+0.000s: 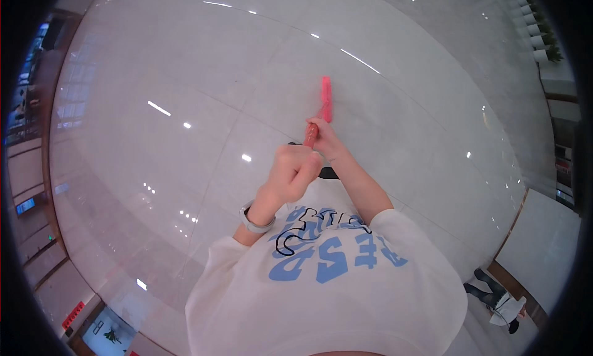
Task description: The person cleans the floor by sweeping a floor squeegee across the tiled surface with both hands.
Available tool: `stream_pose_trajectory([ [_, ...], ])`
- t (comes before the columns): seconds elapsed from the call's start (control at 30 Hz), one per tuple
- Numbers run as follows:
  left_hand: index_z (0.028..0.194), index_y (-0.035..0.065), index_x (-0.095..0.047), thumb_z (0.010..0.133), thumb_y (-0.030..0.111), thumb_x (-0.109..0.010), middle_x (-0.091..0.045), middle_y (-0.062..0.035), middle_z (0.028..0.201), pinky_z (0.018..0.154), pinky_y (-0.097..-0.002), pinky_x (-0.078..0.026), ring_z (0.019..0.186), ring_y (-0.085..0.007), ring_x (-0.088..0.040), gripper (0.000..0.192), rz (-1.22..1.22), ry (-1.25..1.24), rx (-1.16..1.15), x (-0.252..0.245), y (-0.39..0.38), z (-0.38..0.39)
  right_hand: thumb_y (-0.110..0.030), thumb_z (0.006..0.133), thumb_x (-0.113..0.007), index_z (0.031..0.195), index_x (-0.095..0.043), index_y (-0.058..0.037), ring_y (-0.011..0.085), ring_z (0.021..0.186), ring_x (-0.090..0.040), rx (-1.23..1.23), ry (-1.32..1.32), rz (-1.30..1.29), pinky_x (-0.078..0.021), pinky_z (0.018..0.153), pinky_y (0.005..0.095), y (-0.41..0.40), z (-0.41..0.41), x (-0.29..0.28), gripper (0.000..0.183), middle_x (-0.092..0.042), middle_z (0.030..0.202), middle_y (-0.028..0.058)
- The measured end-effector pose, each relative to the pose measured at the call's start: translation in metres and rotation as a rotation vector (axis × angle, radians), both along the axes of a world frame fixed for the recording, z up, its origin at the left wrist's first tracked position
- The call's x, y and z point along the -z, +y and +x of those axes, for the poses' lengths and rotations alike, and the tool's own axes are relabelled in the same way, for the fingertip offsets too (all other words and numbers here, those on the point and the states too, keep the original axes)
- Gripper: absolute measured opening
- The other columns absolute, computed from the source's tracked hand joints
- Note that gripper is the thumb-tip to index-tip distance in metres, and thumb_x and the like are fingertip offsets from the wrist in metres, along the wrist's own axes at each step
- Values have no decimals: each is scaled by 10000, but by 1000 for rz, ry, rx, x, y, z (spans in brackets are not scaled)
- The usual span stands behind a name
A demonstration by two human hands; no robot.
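Observation:
A broom with a red handle (311, 136) rises toward me from the floor. Its narrow pink head (327, 96) rests on the tiles ahead of my feet. My left hand (296, 170), with a grey-banded watch (254, 220) at its wrist, is closed around the handle's top end. Lower down, my right hand (326, 136) grips the same handle, its fingers wrapped around from the right. Between the hands a short stretch of handle shows. Below the right hand the shaft is strongly foreshortened and partly hidden.
Glossy pale floor tiles (185, 78) spread all around, reflecting ceiling lights. Several white pots with green plants (539, 43) line the far right. A person (505, 305) in a white top is at the lower right, near a white panel (539, 244). A doorway (109, 330) opens at lower left.

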State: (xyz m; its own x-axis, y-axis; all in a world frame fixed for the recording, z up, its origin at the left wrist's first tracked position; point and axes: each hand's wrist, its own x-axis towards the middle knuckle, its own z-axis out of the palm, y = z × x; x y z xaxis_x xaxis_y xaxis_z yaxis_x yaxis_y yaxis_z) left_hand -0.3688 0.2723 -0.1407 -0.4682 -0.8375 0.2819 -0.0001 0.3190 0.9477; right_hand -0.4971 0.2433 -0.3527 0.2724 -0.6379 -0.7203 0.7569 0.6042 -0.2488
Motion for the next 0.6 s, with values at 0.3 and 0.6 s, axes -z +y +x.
stream_pose_trajectory([
  [0.3, 474, 11, -335, 861, 124, -309, -370, -39, 424, 425, -249, -294, 403, -133, -340, 404, 334, 35, 91, 71, 3, -2, -72, 716, -504, 642, -403, -80, 161, 530, -440, 337, 242, 332, -385, 485, 282, 59, -39, 53, 125, -423, 567, 42],
  [0.6, 457, 14, -315, 862, 134, -314, -340, -33, 412, 432, -258, -279, 399, -130, -312, 422, 438, -90, 55, 63, -2, 41, -23, 713, -501, 730, -401, -70, 155, 543, -456, 57, 30, 456, -389, 453, 267, 68, 1, 74, 112, -426, 632, 48],
])
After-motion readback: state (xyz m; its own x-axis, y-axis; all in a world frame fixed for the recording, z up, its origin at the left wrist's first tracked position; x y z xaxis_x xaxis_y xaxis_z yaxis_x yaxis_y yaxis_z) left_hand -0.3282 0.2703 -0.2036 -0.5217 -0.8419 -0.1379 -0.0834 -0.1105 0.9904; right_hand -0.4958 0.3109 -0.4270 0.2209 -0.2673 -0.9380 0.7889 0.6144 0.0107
